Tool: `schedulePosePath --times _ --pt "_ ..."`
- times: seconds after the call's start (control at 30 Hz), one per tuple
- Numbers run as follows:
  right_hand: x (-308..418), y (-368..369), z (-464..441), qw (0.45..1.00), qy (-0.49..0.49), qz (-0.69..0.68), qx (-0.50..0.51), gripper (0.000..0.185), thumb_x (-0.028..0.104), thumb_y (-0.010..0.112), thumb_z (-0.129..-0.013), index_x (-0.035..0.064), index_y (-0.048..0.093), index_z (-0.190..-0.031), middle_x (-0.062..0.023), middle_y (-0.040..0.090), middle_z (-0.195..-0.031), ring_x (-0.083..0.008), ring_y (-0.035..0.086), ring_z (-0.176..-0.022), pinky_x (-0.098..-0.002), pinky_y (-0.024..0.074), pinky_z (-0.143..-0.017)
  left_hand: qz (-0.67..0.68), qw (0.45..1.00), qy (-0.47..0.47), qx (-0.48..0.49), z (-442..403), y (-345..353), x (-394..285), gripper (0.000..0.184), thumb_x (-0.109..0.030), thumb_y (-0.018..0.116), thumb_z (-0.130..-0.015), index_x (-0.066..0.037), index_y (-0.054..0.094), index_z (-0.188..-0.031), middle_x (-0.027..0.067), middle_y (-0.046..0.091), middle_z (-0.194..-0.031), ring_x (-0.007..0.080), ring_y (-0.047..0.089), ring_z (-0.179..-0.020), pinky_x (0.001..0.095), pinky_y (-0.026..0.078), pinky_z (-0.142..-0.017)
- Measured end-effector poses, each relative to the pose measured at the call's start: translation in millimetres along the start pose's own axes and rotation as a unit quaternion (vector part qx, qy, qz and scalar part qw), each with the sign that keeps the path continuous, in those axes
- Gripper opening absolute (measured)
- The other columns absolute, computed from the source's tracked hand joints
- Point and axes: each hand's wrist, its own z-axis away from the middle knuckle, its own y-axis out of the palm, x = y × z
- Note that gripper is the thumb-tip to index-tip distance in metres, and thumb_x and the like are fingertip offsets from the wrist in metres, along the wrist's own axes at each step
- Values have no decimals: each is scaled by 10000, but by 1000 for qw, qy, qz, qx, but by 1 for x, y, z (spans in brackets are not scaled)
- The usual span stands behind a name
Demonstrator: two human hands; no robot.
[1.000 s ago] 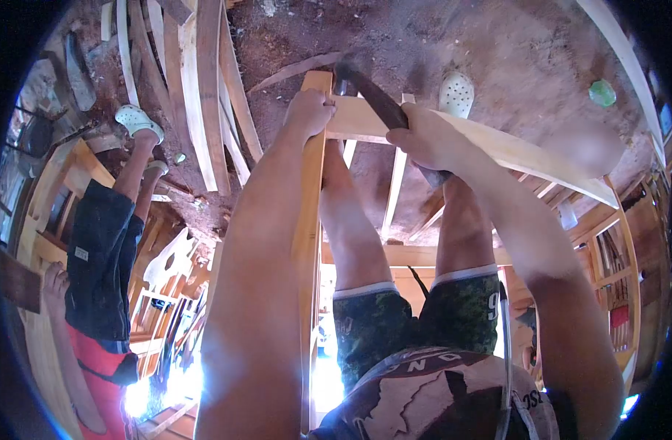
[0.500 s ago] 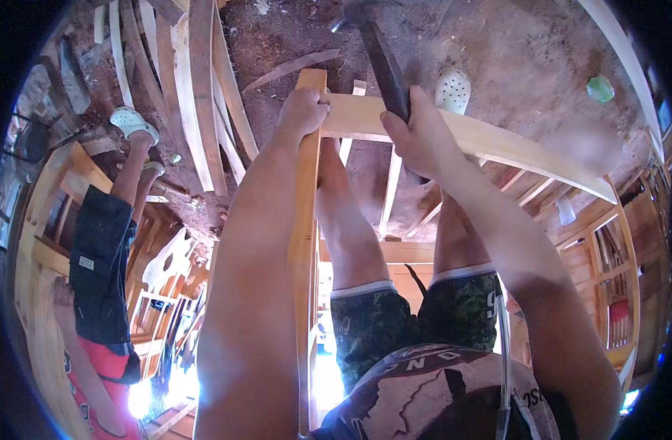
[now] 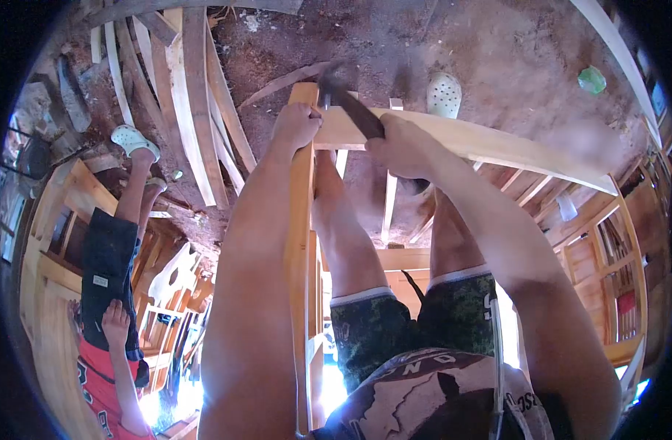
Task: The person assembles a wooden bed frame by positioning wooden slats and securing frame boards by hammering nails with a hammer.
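My left hand (image 3: 297, 126) is closed around the end of a long upright wooden board (image 3: 301, 213), where it meets a crosswise plank (image 3: 453, 136) at a corner. Whether a nail is pinched in those fingers is too small to make out. My right hand (image 3: 403, 147) grips the dark handle of a hammer (image 3: 359, 114). The hammer's head is smeared by motion and sits close to the corner, just beyond my left fingers. Thin slats of the frame run below the plank, between my legs.
Long wooden strips (image 3: 196, 103) lie on the dirt floor at the left. A pale clog (image 3: 444, 95) is beyond the plank, and a green scrap (image 3: 591, 80) lies at upper right. Another person in dark shorts (image 3: 108, 271) stands at left by wooden frames (image 3: 57, 271).
The hammer has swung down and left, its head now near the corner of the boards. My left hand keeps its hold. The other person's hand has come into view near their shorts.
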Motion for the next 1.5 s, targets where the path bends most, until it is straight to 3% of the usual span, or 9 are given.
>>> schedulePosePath --times 0.17,0.27,0.4,0.5,0.57,0.7,0.97,1.3,1.5 --pt "-12 36 1 968 -75 -82 -226 349 233 573 -870 -92 528 -989 -277 623 -801 -399 659 -814 -467 490 -711 58 997 21 34 -18 12 46 261 -293 650 -788 -78 748 -899 205 701 -863 319 693 -836 428 540 -790" --pt "-27 40 -22 996 -5 46 -70 366 249 575 -881 -90 518 -1007 -306 623 -842 -435 647 -845 -484 486 -741 1 999 14 -41 -26 12 67 238 -212 549 -845 -75 741 -875 203 691 -880 311 682 -820 412 542 -745" --pt "-2 36 -3 983 -60 -54 -163 353 229 550 -884 -95 522 -1024 -304 626 -826 -455 641 -814 -494 488 -749 -138 972 137 -130 -20 18 76 249 -86 491 -854 -68 737 -891 178 672 -860 275 661 -785 383 540 -710" --pt "-6 47 0 969 -32 -84 -231 358 222 533 -883 -90 528 -1058 -295 638 -841 -453 645 -803 -495 491 -750 129 989 -59 -48 -18 13 62 256 -12 459 -872 -24 714 -881 142 664 -858 202 637 -780 356 533 -690" --pt "-25 50 -16 997 3 8 -80 413 232 538 -892 -75 522 -1167 -287 647 -861 -439 655 -815 -493 497 -758 445 881 -146 -61 -8 6 48 216 -1 474 -898 8 689 -890 120 669 -878 172 609 -723 341 525 -640" --pt "-12 42 -25 993 -15 -60 -104 489 216 529 -893 -70 465 -1285 -356 622 -1006 -451 638 -954 -491 500 -842 542 835 -96 0 17 -26 7 207 10 452 -918 26 644 -993 102 669 -971 168 628 -811 314 519 -700" --pt "2 47 -17 940 -119 -240 -213 282 228 548 -957 33 625 -1145 -142 671 -877 -229 640 -784 -356 494 -738 776 614 64 128 57 -60 -80 556 73 499 -846 4 409 -1391 130 521 -1337 235 466 -1298 369 389 -1071" --pt "-5 40 -22 919 -139 -258 -265 227 235 553 -960 22 598 -1024 -138 600 -763 -207 612 -752 -367 478 -712 741 657 30 138 54 -84 -74 527 107 407 -780 43 474 -1299 166 551 -1286 287 509 -1256 371 455 -1014" --pt "-1 13 -13 957 -70 -166 -226 288 294 552 -947 24 610 -1024 -199 655 -881 -327 647 -840 -395 483 -752 171 984 -22 -37 43 -112 -72 222 -54 546 -778 -20 707 -927 79 675 -803 173 664 -778 347 533 -704"
